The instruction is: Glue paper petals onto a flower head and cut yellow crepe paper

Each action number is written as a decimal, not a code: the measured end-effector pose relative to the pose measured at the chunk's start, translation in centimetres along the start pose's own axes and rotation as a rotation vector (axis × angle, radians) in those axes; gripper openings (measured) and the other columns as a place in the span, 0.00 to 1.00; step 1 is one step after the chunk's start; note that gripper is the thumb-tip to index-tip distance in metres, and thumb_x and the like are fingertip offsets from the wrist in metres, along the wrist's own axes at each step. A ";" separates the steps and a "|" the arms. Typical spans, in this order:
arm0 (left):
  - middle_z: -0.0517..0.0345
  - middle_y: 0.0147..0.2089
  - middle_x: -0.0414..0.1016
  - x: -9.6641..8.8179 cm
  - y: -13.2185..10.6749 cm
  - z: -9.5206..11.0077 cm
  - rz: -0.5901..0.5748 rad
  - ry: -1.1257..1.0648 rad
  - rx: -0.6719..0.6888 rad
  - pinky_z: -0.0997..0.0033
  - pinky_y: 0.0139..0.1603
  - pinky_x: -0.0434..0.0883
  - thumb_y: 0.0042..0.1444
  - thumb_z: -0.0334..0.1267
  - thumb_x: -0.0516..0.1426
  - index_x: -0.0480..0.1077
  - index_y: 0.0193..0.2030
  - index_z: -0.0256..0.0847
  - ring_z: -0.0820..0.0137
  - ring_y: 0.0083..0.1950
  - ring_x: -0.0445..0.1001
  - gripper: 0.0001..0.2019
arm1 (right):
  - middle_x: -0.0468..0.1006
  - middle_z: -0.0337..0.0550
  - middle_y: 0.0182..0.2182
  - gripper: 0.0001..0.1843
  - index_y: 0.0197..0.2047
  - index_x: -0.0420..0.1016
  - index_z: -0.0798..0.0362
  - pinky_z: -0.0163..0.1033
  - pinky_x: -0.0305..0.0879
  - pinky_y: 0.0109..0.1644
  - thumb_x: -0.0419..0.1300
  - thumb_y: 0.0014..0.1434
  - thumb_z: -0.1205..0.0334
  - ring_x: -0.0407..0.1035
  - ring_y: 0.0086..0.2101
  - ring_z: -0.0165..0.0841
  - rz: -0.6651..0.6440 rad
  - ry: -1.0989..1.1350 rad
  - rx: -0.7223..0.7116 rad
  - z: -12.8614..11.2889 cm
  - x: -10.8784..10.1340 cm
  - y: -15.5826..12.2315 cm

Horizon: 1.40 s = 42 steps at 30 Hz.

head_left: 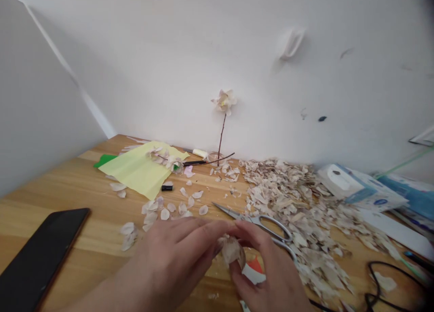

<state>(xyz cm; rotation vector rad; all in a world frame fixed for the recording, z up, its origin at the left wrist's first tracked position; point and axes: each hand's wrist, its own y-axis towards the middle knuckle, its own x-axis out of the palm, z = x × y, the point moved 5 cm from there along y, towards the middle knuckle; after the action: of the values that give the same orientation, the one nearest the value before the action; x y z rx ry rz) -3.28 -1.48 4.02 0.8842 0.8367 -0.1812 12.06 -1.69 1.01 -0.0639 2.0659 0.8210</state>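
My left hand and my right hand meet low in the middle of the view. Both pinch a small pale paper flower piece between their fingertips, just above the wooden table. Silver scissors lie shut on the table right behind my right hand. Several loose pale petals are scattered just beyond my left hand. A small white and orange object lies under my right hand, partly hidden.
A black phone lies at the left front. Yellow and green paper sheets lie at the back left. A finished paper flower on a stem leans against the wall. A big heap of paper scraps, a tissue pack and a black cable fill the right.
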 end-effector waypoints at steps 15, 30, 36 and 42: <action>0.58 0.43 0.77 0.2 -0.3 0.6 0.040 0.068 0.140 0.77 0.37 0.71 0.53 0.24 0.53 0.61 0.55 0.41 0.73 0.39 0.76 0.21 | 0.78 0.44 0.34 0.20 0.50 0.58 0.53 0.36 0.73 0.34 0.50 0.51 0.69 0.75 0.32 0.34 0.130 -0.154 -0.127 -1.1 -0.6 0.2; 0.55 0.43 0.78 -0.1 0.0 1.3 -0.053 0.191 0.197 0.74 0.33 0.72 0.62 0.30 0.43 0.61 0.53 0.37 0.71 0.40 0.76 0.15 | 0.78 0.46 0.33 0.19 0.49 0.58 0.55 0.37 0.73 0.34 0.50 0.52 0.69 0.75 0.31 0.34 0.116 -0.174 -0.150 -1.1 -0.4 0.4; 0.56 0.40 0.79 -0.7 0.6 2.1 -0.058 0.264 0.238 0.76 0.30 0.71 0.64 0.33 0.36 0.65 0.49 0.35 0.71 0.37 0.77 0.18 | 0.77 0.47 0.33 0.19 0.49 0.58 0.55 0.36 0.72 0.34 0.50 0.52 0.70 0.74 0.32 0.34 0.113 -0.184 -0.163 -0.9 -0.3 0.2; 0.55 0.39 0.79 -0.7 1.1 2.5 -0.058 0.236 0.258 0.79 0.32 0.71 0.64 0.31 0.37 0.67 0.46 0.34 0.74 0.36 0.77 0.18 | 0.77 0.47 0.34 0.20 0.50 0.58 0.55 0.36 0.72 0.35 0.50 0.52 0.71 0.73 0.33 0.35 0.106 -0.173 -0.158 -0.8 -0.1 0.2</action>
<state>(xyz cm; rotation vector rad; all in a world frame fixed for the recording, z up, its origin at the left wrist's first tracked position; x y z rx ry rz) -1.85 -2.75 6.04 1.1391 1.0749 -0.2424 11.48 -2.00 1.52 0.0295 1.8522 1.0187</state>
